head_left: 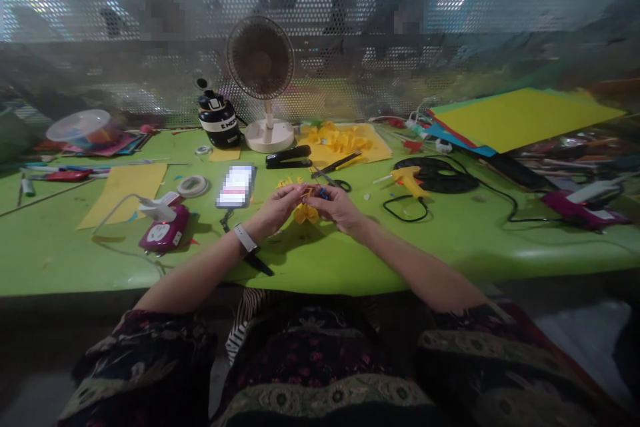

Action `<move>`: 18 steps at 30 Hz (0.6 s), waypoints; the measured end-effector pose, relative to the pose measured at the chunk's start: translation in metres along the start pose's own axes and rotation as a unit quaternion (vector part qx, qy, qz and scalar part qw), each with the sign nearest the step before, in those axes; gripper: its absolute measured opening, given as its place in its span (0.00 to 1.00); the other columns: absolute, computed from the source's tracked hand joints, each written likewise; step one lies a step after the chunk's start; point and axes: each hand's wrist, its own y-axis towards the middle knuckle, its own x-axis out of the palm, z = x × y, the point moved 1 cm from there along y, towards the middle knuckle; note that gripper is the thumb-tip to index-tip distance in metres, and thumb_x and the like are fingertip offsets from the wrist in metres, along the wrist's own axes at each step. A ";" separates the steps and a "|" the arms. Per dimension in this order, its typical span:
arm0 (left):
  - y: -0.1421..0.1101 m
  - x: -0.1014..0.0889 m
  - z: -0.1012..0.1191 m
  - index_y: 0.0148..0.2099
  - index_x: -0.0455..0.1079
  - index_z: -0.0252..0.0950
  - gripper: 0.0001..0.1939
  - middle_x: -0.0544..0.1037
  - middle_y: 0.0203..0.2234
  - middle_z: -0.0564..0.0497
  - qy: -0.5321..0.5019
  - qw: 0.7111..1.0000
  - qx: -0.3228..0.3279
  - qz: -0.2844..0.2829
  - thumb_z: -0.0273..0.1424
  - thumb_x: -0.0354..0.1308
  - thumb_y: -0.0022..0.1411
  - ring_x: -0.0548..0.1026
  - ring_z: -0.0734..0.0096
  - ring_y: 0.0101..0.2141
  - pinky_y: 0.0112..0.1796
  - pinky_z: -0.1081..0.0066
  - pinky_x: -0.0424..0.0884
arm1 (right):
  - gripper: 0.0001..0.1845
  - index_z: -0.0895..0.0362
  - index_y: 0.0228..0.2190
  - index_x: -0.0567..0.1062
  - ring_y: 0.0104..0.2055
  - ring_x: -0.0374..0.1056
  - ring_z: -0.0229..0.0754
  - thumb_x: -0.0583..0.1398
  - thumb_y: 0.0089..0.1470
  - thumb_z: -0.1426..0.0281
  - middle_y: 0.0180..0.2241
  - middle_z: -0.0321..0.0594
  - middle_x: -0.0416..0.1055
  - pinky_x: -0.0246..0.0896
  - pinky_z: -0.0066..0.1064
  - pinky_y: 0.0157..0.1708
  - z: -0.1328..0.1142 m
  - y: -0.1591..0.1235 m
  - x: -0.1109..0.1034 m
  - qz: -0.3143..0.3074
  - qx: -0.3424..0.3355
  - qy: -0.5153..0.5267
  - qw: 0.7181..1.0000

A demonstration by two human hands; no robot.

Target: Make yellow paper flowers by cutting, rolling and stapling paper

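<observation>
My left hand [281,207] and my right hand [341,208] meet over the front middle of the table, fingertips pinched together. Between them is a small yellow paper piece [308,193]. A yellow paper flower [306,214] shows just below the fingertips; whether it is joined to that piece, I cannot tell. Something small and blue [324,194] shows at my right fingers, too small to name. Behind my hands lie more yellow cut paper [290,182] and a pair of scissors [339,183], partly hidden by the fingers.
A phone [235,187], a black stapler [289,157] and a fan [269,136] stand beyond my hands. Yellow paper flowers [345,139] lie on a yellow sheet. To the right is a yellow glue gun [411,181] with its cord; purple power strips [164,230] sit at both sides.
</observation>
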 end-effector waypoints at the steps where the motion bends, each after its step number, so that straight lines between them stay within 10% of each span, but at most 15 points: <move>1: 0.000 0.001 0.001 0.41 0.80 0.38 0.14 0.82 0.43 0.47 0.001 1.000 0.005 0.002 0.40 0.69 0.55 0.77 0.65 0.49 0.53 0.65 0.68 | 0.19 0.56 0.28 0.73 0.14 0.45 0.25 0.73 0.40 0.60 0.16 0.23 0.57 0.36 0.23 0.13 -0.001 0.000 0.000 0.002 0.001 0.004 1.000; 18: -0.009 0.005 0.003 0.39 0.80 0.37 0.15 0.83 0.38 0.47 0.140 0.989 0.045 0.011 0.39 0.72 0.51 0.79 0.67 0.40 0.50 0.61 0.72 | 0.21 0.54 0.26 0.71 0.12 0.44 0.26 0.73 0.38 0.58 0.10 0.20 0.53 0.39 0.23 0.12 -0.009 0.002 -0.005 0.125 -0.045 0.051 0.990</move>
